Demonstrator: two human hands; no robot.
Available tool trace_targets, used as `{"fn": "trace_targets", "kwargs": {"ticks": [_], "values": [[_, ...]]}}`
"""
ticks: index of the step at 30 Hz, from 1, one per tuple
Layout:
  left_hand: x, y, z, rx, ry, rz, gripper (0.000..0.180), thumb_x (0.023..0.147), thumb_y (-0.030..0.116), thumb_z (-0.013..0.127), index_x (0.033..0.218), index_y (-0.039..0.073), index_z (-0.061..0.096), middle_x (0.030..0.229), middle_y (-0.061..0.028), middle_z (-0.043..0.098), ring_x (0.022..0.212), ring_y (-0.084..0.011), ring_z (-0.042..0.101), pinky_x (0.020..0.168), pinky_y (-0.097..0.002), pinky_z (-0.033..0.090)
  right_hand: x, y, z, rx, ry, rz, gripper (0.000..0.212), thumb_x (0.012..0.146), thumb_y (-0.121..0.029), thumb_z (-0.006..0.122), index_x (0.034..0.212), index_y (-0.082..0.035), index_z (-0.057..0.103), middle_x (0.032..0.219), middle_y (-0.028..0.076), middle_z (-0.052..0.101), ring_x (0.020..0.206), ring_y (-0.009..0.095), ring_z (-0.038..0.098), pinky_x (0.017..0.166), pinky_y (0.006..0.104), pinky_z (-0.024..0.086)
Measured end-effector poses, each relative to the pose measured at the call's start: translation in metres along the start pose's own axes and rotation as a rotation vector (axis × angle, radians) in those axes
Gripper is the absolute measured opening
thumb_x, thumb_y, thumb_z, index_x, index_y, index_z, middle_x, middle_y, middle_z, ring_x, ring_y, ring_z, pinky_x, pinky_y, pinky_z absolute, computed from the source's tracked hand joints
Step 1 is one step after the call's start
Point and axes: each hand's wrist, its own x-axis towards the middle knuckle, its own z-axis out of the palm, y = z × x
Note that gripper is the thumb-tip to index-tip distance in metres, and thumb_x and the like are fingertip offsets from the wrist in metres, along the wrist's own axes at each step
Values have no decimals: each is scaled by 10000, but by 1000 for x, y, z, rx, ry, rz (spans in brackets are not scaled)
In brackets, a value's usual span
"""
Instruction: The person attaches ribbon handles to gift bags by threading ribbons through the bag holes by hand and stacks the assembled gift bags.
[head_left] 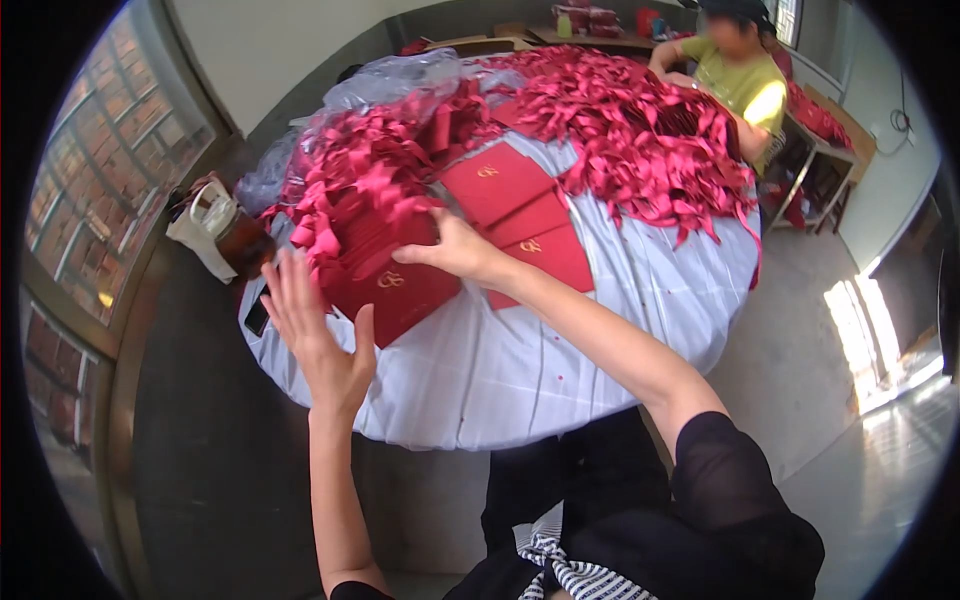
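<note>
A stack of flat red gift bags (395, 299) with a gold emblem and loose red ribbons lies near the left edge of the round table. My left hand (325, 340) is raised beside the stack's left side, its fingers spread and the thumb apart; nothing is in it. Above the stack's right side is my right hand (455, 250), thumb and fingers apart, with no bag gripped between them. Whether its fingertips touch the ribbons is unclear. More flat red bags (495, 180) overlap just beyond and to the right of that hand.
A white cloth (650, 300) covers the table. Heaps of red ribbon (640, 130) spread over its far side, next to clear plastic sheeting (385, 80). A phone-like dark object (256, 318) and a white bag (205, 235) are at left. A person in yellow (740, 85) works at the far right.
</note>
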Motion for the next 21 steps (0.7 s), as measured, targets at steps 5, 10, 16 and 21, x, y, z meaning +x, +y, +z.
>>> {"fn": "trace_targets", "kwargs": {"ticks": [5,10,16,21], "values": [[12,-5,44,343,-241,148,598,886,204,555,1420,49,337,1472,-165,323,1408,-333,208,1131,-535,69,0,15,3,-213,90,98,691,802,-378,687,1277,69,460,1247,257,542,1164,335,531,984,371,403],[11,-39,70,317,-273,125,557,905,154,508,1422,49,328,1462,-174,333,1391,-332,242,1132,-528,91,-28,28,-11,-243,75,155,500,842,-267,647,1185,79,534,1120,236,607,1019,296,625,849,370,493],[10,-23,85,255,-261,132,573,900,138,497,1437,69,307,1488,-178,282,1403,-343,208,1132,-538,65,-35,75,-83,-82,422,168,317,765,-109,637,1026,58,570,814,179,657,763,277,665,664,378,537],[7,-14,73,341,-214,104,584,898,116,488,1449,86,296,1501,-166,266,1416,-345,171,1134,-534,34,-14,67,-117,119,739,383,384,838,-14,579,1113,160,375,849,227,613,577,217,653,444,303,544]]}}
